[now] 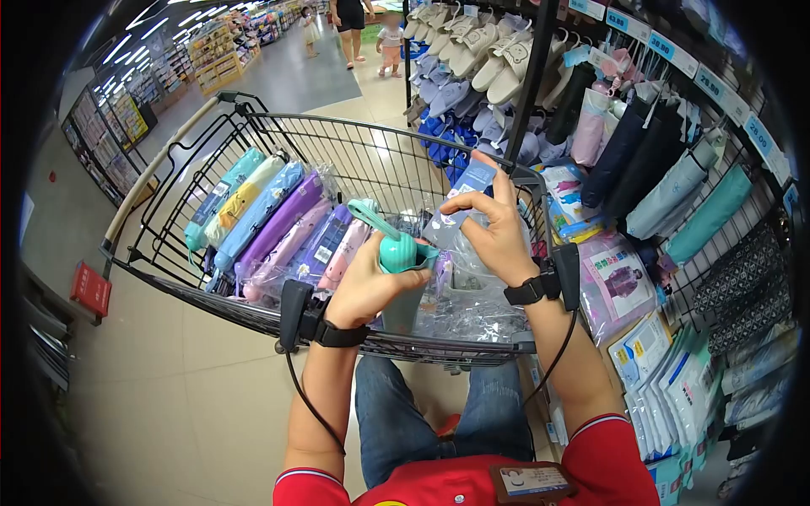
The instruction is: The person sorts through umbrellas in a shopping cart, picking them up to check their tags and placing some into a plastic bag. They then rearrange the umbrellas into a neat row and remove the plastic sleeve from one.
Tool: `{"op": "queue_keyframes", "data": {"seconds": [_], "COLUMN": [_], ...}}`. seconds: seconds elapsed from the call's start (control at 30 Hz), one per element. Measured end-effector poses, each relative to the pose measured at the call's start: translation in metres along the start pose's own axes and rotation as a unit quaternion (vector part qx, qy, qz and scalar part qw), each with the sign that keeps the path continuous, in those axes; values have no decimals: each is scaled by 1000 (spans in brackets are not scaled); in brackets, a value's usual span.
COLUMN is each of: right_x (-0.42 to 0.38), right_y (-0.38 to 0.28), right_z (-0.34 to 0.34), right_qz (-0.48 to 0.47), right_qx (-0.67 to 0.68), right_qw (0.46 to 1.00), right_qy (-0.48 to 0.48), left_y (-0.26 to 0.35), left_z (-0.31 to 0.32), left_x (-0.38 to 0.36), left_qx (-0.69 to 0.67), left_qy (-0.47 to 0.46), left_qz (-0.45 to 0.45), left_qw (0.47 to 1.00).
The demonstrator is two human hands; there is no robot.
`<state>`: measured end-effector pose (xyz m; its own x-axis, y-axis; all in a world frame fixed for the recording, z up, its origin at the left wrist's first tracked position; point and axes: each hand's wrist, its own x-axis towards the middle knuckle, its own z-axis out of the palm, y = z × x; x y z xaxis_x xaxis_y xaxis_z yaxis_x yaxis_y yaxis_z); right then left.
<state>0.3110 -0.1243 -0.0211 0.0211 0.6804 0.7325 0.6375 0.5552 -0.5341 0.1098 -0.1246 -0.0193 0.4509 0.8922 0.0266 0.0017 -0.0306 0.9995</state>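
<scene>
My left hand [367, 282] is wrapped around a teal folding umbrella [398, 255], its ribbed round handle up and its wrist strap looping to the left. The umbrella's lower part hangs down inside the shopping cart. My right hand [494, 223] is just right of it, thumb and bent forefinger pinched at a blue-grey cardboard tag [472, 180], another finger raised. Below both hands lies crumpled clear plastic wrapping [472, 308]. Left of my hands, several folded umbrellas [261, 215] in teal, yellow, blue, purple and pink lie side by side in the cart, some in clear sleeves.
The black wire cart [329, 126] stands right in front of my legs. Along the right runs a rack with hanging umbrellas [666, 160], slippers [477, 55], packaged goods [616, 282] and price labels [709, 82]. Two people and a child [391, 42] are in the aisle ahead.
</scene>
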Motion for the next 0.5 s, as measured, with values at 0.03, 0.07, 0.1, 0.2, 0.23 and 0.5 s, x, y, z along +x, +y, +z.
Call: {"op": "queue_keyframes", "data": {"seconds": [0.03,0.07,0.1,0.2,0.23,0.5], "right_x": [0,-1,-2,-3,-3,-4], "right_y": [0,2,3,7,8,5], "right_z": [1,3,4,5,5,6], "right_qz": [0,4,8,14,15,2], "right_qx": [2,2,2,17,18,1], "right_qw": [1000,1000,1000,1000,1000,1000], "right_qy": [-1,4,11,-3,-5,-23], "left_y": [0,1,2,5,6,-5], "left_z": [0,-1,-1,-1,0,-1], "left_x": [0,1,1,-1,-2,1], "left_qx": [-7,-13,-12,-17,-16,75], "left_qy": [-6,-12,-10,-6,-9,25], "left_qz": [3,7,6,-3,0,26], "left_qw": [1000,1000,1000,1000,1000,997]}}
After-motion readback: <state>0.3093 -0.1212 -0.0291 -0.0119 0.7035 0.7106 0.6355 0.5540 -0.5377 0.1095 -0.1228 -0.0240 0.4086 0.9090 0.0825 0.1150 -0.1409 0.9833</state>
